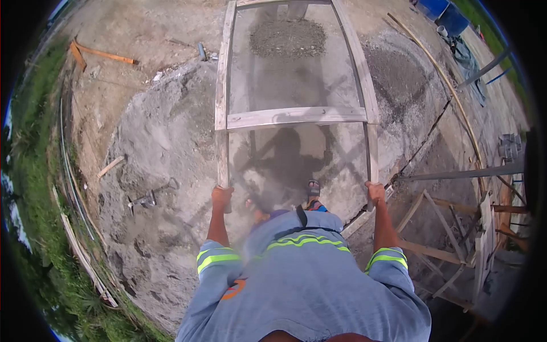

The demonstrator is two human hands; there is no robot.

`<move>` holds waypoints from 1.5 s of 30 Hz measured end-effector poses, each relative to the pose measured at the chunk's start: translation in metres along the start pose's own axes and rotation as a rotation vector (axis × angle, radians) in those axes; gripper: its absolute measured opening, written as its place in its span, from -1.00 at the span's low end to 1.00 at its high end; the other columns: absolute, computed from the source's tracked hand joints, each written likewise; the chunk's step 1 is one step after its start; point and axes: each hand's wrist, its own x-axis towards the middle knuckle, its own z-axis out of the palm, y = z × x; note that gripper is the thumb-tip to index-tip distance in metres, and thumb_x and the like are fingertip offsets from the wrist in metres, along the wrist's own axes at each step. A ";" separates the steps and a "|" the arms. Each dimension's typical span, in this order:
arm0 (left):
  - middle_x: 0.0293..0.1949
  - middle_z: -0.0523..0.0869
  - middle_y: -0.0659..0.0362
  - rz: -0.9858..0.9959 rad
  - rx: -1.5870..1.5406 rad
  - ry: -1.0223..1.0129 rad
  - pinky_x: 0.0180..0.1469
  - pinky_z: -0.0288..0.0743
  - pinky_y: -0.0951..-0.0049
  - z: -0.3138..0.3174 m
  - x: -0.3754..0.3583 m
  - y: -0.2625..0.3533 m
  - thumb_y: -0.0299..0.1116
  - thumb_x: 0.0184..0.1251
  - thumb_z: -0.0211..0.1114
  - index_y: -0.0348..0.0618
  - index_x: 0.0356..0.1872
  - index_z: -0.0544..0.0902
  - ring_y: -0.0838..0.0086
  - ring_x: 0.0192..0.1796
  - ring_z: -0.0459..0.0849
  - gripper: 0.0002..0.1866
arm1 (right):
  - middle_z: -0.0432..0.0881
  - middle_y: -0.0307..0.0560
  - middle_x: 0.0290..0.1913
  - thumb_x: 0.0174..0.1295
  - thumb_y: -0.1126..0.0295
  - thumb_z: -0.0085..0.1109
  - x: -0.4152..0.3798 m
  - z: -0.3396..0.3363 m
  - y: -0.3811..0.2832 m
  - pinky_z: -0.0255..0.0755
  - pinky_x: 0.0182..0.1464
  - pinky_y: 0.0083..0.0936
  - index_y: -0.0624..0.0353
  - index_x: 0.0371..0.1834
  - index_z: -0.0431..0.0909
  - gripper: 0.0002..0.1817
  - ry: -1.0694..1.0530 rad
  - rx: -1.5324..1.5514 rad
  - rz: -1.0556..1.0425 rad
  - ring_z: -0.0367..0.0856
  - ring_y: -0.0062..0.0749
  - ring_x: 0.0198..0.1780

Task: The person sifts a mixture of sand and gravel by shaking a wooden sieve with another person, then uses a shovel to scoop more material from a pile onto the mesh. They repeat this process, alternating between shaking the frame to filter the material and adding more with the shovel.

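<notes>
My left hand [222, 195] is closed around the left wooden handle of a large sand sieve [296, 117]. On the other side, my right hand [375, 192] grips the matching right handle. The sieve is a long wooden frame with a crossbar, and fine mesh fills the part beyond it. A patch of coarse gravel [288, 39] lies on the mesh towards the far end. Pale sand [165, 131] spreads under and around the frame. What holds up the far end is cut off by the view's top edge.
To the right stands a wooden trestle-like structure [450, 228], with a long pole [436, 65] behind it. Blue containers [453, 20] are at the upper right. A shovel-like tool [143, 200] lies on the sand at left. Orange boards [105, 54] and grass border the left.
</notes>
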 end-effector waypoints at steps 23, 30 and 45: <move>-0.70 0.59 0.07 0.115 -0.002 -0.077 -0.51 0.40 0.35 -0.048 0.053 0.084 -0.18 -0.15 0.30 -0.40 -0.66 0.60 0.42 -0.60 0.56 -0.63 | 0.60 0.07 -0.55 -0.10 0.12 0.19 0.046 -0.043 -0.081 0.43 -0.41 -0.38 0.37 -0.48 0.62 -0.58 -0.118 0.154 0.068 0.60 -0.28 -0.51; -0.58 0.65 0.06 -0.056 0.214 0.049 -0.44 0.49 0.38 0.064 -0.053 -0.203 -0.25 -0.22 0.39 -0.39 -0.44 0.55 0.39 -0.54 0.61 -0.61 | 0.63 -0.01 -0.54 -0.18 0.17 0.25 -0.078 0.007 0.111 0.47 -0.34 -0.33 0.36 -0.42 0.61 -0.59 -0.089 -0.110 0.296 0.62 -0.22 -0.45; -0.67 0.62 -0.01 0.120 -0.024 -0.153 -0.45 0.46 0.28 -0.028 0.077 0.069 -0.15 -0.22 0.32 -0.40 -0.59 0.64 0.30 -0.59 0.60 -0.60 | 0.64 0.17 -0.48 -0.15 0.08 0.16 0.074 -0.011 -0.034 0.47 -0.26 -0.37 0.42 -0.37 0.62 -0.49 -0.018 0.028 -0.123 0.66 -0.19 -0.40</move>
